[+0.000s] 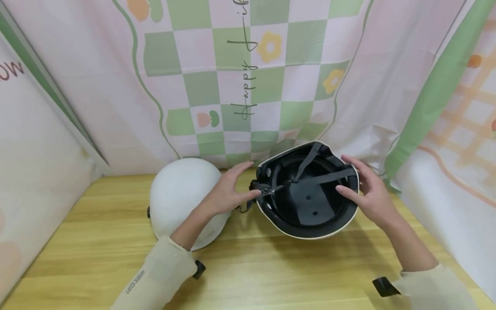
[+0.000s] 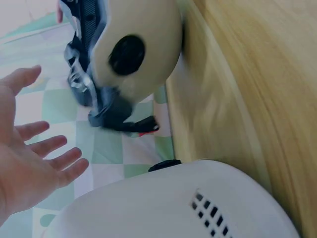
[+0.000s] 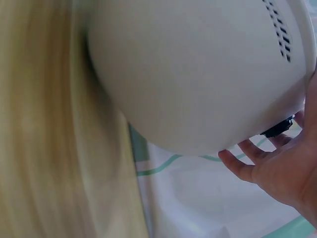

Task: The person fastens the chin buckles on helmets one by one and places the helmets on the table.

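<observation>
An upturned white helmet (image 1: pixel 314 224) shows its black padded inside in the head view. My right hand (image 1: pixel 372 196) grips its right rim, thumb over the inner edge and fingers along the outer shell (image 3: pixel 198 74). Grey straps (image 1: pixel 308 161) cross the opening. Near the left rim, with straight, spread fingers, is my left hand (image 1: pixel 228 193); the left wrist view shows a gap between that hand (image 2: pixel 34 158) and the helmet (image 2: pixel 153 54). A dark strap (image 2: pixel 116 116) with a buckle dangles there. Beneath my left forearm, a second white helmet (image 1: pixel 180 193) sits dome up.
Both helmets are at the back of a wood-grain table (image 1: pixel 252 275). A curtain (image 1: pixel 232 86) with green checks hangs right behind them. Fabric panels flank the table, a white one (image 1: pixel 38 129) on the left and an orange-checked one (image 1: pixel 465 142) on the right.
</observation>
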A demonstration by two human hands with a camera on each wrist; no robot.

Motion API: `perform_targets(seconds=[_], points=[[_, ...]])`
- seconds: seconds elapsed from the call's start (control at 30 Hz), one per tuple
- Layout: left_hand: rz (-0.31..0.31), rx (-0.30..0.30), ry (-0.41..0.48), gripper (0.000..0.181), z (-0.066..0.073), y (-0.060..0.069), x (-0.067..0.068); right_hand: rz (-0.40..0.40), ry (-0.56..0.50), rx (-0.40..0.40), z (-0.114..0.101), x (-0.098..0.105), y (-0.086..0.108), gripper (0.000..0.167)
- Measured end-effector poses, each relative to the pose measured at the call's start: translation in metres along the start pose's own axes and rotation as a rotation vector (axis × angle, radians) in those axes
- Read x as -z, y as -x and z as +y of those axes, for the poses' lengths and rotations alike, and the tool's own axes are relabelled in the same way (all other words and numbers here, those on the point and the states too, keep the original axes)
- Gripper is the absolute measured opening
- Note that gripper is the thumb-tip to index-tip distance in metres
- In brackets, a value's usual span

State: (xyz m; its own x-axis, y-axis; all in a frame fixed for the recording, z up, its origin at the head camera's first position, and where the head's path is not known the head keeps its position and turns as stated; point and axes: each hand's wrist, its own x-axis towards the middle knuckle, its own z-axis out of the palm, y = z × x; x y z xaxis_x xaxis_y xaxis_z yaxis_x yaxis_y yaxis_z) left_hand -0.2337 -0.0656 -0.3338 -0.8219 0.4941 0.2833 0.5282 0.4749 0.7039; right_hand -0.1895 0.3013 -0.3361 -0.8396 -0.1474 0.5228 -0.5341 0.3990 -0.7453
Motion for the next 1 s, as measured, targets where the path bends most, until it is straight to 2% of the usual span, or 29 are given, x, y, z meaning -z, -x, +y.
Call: perform_targets(seconds=[0.2,0.4,0.6,0.7,0.83,0.93,1.0], points=[[-0.075,0.053,-0.024,0.093,-0.005,-0.002,-0.004,0.015,-0.135,-0.008,0.01,-0.002,0.002,0.07],[-0.137,0.061,-0.029,0.104,-0.01,-0.007,-0.007,-0.018,-0.067,-0.009,0.018,-0.001,0.002,0.074],[-0.197,0.023,-0.045,0.117,-0.011,-0.012,-0.01,-0.074,0.026,-0.018,0.021,0.005,0.001,0.073],[-0.213,0.005,-0.023,0.12,-0.011,-0.013,-0.008,-0.127,0.042,-0.006,0.022,0.01,-0.002,0.076],[-0.243,-0.016,0.04,0.123,-0.012,-0.013,-0.004,-0.242,-0.013,0.012,0.024,0.017,-0.005,0.083],[-0.255,-0.019,0.074,0.122,-0.013,-0.013,-0.002,-0.321,-0.028,0.011,0.024,0.022,-0.007,0.085],[-0.254,-0.02,0.075,0.12,-0.014,-0.013,-0.001,-0.35,-0.012,-0.017,0.022,0.024,-0.009,0.087]])
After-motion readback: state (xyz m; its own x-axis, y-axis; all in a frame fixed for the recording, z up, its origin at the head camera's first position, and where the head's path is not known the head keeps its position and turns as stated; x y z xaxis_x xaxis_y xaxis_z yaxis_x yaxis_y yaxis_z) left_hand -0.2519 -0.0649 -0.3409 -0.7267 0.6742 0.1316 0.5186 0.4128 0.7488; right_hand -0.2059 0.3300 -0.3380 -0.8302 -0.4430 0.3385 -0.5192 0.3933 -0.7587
